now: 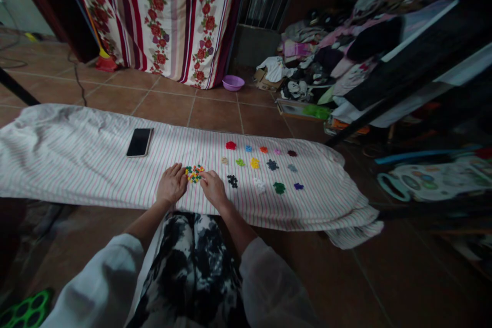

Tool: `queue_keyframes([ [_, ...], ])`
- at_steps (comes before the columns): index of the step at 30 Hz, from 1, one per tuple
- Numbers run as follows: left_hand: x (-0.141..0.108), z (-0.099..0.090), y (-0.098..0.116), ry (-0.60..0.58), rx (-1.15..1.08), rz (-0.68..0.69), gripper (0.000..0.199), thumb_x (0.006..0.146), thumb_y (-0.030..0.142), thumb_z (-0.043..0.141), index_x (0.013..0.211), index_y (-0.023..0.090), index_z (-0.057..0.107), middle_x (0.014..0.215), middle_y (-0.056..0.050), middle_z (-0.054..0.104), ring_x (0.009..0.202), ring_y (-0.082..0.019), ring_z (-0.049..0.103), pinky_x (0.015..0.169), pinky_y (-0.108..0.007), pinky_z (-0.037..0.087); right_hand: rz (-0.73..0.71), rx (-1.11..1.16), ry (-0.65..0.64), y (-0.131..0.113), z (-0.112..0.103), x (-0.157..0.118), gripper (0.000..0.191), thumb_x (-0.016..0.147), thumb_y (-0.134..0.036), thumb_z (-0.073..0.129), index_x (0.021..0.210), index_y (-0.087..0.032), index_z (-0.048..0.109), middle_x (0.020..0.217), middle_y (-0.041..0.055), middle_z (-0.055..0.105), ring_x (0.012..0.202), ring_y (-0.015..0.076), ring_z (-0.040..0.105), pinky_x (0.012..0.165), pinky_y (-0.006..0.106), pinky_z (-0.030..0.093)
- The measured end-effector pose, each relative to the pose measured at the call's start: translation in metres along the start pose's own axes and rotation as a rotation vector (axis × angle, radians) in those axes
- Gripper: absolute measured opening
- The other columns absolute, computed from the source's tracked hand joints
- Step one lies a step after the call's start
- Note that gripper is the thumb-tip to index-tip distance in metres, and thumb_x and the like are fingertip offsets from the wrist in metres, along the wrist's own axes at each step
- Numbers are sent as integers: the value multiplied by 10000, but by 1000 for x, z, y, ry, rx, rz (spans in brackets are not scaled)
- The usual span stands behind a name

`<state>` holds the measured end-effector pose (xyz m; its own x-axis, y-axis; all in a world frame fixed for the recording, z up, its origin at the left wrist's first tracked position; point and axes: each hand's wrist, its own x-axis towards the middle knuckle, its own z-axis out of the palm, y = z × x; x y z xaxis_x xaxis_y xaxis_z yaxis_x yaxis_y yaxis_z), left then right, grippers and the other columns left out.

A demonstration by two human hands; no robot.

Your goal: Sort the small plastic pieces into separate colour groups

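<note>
A mixed pile of tiny coloured pieces (195,173), mostly yellow, green and orange, lies on the striped cloth (92,164) between my hands. My left hand (171,183) rests flat along the pile's left edge, fingers stretched out. At the right edge, my right hand (213,188) reaches in with thumb and fingers pinched together. Whatever the pinch may hold is too small to make out. Right of that hand are small heaps sorted by colour, among them a black heap (232,181), a red heap (230,145), a yellow heap (254,163) and a dark green heap (279,187).
A phone (139,142) lies on the cloth to the left. Beyond the cloth-covered surface, a purple basin (233,82) stands on the tiled floor near a flowered curtain (157,15). Piled clothes (307,56) fill the back right, behind dark bars.
</note>
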<state>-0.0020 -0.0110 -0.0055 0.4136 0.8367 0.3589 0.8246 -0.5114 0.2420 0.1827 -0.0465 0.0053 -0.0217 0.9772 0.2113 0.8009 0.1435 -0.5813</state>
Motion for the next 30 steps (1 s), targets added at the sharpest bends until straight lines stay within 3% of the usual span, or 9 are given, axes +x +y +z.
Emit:
queue_keyframes([
  [8,0,0,2,20,-1,-3,379,944,322,346,1123,153,634,1294,-145,604,1316,-277,461,1095,-466,374,33,-40,53,1,10,-1,245,888,-169,514,1046,-244,686,992,47,651,936,178,610,858,285,480],
  [17,0,0,0,24,-19,29,351,938,329,360,1091,180,639,1253,-127,632,1306,-279,472,1092,-489,373,-4,122,114,7,7,-6,213,873,-161,500,1000,-229,658,985,39,669,960,174,620,879,297,487],
  [30,-1,2,-2,18,-3,42,361,933,334,355,1116,186,629,1263,-121,629,1314,-282,465,1099,-494,368,82,228,175,8,6,-8,196,852,-206,492,975,-221,644,937,36,689,837,158,642,788,278,521],
])
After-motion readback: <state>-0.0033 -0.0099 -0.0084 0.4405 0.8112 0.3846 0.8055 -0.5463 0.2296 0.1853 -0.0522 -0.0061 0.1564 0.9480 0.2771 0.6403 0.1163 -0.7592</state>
